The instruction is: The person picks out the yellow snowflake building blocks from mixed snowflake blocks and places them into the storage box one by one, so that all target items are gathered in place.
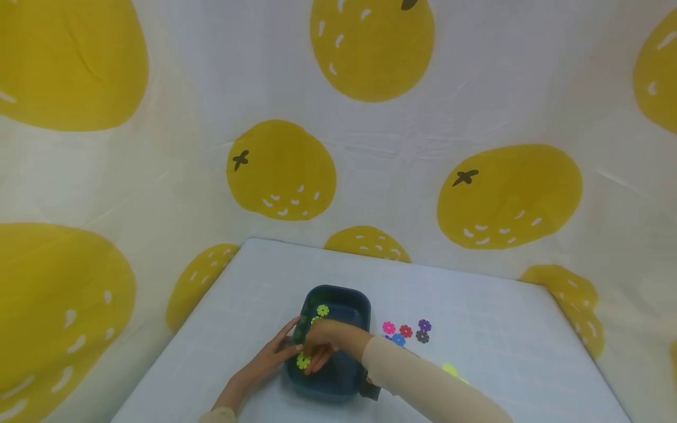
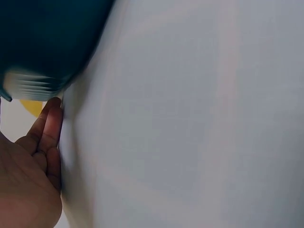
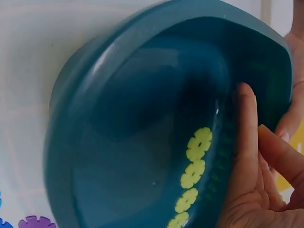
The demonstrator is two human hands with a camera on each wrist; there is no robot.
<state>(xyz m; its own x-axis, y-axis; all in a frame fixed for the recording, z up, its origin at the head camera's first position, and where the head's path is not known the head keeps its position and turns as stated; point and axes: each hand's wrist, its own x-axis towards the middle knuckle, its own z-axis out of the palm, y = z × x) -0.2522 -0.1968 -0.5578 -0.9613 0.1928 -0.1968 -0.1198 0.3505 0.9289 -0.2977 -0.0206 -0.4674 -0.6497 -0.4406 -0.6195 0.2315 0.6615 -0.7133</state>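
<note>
The right hand (image 1: pixel 324 343) reaches down inside the blue-green basin (image 1: pixel 338 392), its index finger (image 3: pixel 246 137) stretched straight and the thumb close beside it. A yellow-green flower disc (image 1: pixel 303 360) lies right by its fingers; whether the fingertip presses on it is hidden. The left hand (image 1: pixel 270 356) is spread loosely at the basin's left rim, fingers extended and thumb apart, curled round nothing.

Inside the basin, a row of yellow-green discs (image 3: pixel 192 174) runs along the left side, near the wall. Right of the basin, a pink disc (image 1: pixel 388 328), a red disc (image 1: pixel 405 331), a purple disc (image 1: pixel 425 325), a grey disc (image 1: pixel 422 336) and a blue disc (image 1: pixel 398 340) lie grouped on the white tablecloth (image 1: pixel 476 317). More yellow-green (image 1: pixel 450 369) shows past the right sleeve (image 1: pixel 423 379). Behind hangs a curtain (image 1: pixel 381 135) printed with yellow fruit.
</note>
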